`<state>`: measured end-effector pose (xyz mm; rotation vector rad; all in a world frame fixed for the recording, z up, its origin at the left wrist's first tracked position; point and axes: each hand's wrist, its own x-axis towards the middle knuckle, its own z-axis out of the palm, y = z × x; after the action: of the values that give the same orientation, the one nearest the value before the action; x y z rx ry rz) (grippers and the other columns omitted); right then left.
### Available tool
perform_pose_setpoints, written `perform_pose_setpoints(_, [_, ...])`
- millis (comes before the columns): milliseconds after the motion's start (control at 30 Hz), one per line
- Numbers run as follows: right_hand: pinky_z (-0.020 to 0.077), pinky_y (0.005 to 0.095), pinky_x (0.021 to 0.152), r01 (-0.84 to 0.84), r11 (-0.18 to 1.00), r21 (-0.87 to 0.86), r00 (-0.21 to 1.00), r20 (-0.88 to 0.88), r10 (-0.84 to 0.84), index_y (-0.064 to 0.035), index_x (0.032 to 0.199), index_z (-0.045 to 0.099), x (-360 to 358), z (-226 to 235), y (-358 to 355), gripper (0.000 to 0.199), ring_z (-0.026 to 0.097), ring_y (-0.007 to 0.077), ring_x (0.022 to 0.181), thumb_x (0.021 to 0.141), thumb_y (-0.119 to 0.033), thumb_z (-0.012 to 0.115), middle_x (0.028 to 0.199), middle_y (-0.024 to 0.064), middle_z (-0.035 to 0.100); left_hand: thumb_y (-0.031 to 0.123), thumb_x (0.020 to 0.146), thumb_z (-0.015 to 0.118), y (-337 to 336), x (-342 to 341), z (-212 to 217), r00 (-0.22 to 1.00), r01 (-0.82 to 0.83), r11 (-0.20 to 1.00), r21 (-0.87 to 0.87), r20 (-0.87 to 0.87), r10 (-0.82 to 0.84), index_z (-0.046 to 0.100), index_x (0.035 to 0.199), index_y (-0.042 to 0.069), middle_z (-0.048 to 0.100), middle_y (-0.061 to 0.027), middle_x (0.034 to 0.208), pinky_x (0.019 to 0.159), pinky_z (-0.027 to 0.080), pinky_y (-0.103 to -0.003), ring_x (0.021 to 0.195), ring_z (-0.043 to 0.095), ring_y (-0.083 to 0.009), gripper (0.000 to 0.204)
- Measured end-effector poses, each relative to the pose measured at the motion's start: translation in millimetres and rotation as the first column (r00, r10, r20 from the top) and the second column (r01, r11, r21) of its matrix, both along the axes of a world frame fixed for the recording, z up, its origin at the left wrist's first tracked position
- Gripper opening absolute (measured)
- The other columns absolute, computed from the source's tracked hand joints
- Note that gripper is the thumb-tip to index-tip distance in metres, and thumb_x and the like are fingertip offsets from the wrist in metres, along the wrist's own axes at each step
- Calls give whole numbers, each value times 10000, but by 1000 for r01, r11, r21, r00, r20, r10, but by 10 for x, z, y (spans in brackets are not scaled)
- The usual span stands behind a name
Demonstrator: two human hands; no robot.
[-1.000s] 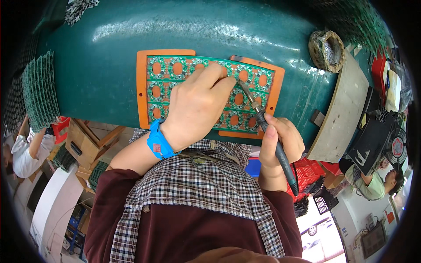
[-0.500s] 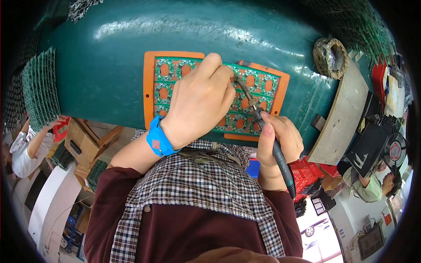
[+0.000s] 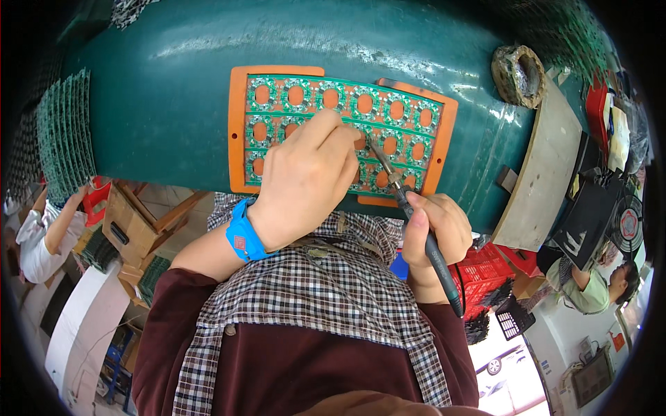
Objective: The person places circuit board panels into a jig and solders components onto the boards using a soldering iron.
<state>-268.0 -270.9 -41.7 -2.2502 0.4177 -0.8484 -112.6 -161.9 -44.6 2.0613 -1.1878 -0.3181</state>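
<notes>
An orange tray point(image 3: 238, 149) holds a panel of green circuit boards point(image 3: 313, 92), with several round openings set in rows. My right hand point(image 3: 438, 232) grips a soldering iron point(image 3: 433, 253) like a pen. The iron's metal tip angles down to the panel's middle row, right beside my left fingertips. Over the left-centre of the panel lies my left hand point(image 3: 309, 177), a blue band on its wrist. Its fingers are closed in a pinch near the iron's tip; the back of the hand hides whatever they hold.
The tray lies on a green-topped bench point(image 3: 166, 125). Upright green board panels point(image 3: 66, 135) stand at the left. To the right are a round brown holder point(image 3: 519, 76), a pale board point(image 3: 544, 166) and a black fan point(image 3: 628, 225). Other people sit at both sides.
Both hands have moved toward me across the panel, from its far row to the middle row, uncovering the far row. The iron's tip came along. The whole view has shifted slightly.
</notes>
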Motion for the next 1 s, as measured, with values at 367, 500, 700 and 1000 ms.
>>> perform_pose_setpoints(367, [439,285,440,42,999,32,999,-33,-41,28,798,639,-51,33,88,73,567,197,469,745,-22,626,616,102,601,54,750,629,-73,-15,-49,999,-4,1000,-12,44,5,566,790,53,501,-59,801,527,493,-338,645,590,-232,75])
perform_pose_setpoints(500, [436,288,435,89,995,40,996,27,-90,36,793,634,-128,58,108,81,567,204,464,749,-26,604,607,112,601,17,742,641,56,25,33,1000,-26,998,-60,-3,26,559,832,41,504,-70,811,533,489,-348,639,587,-248,123])
perform_pose_setpoints(700, [426,281,430,8,1000,27,1000,27,-9,23,802,644,-8,-1,120,84,563,199,462,746,-36,621,588,95,584,-27,771,637,168,-30,-40,998,-60,998,-34,-10,60,597,902,29,560,-93,827,572,482,-332,692,602,-252,149])
perform_pose_setpoints(1000, [423,279,427,-1,999,32,1000,30,0,14,823,648,16,-47,145,86,561,194,463,760,-45,644,595,86,586,-10,777,659,166,-2,-22,995,13,1000,-23,100,-10,630,887,29,558,-64,810,546,477,-295,659,605,-210,120])
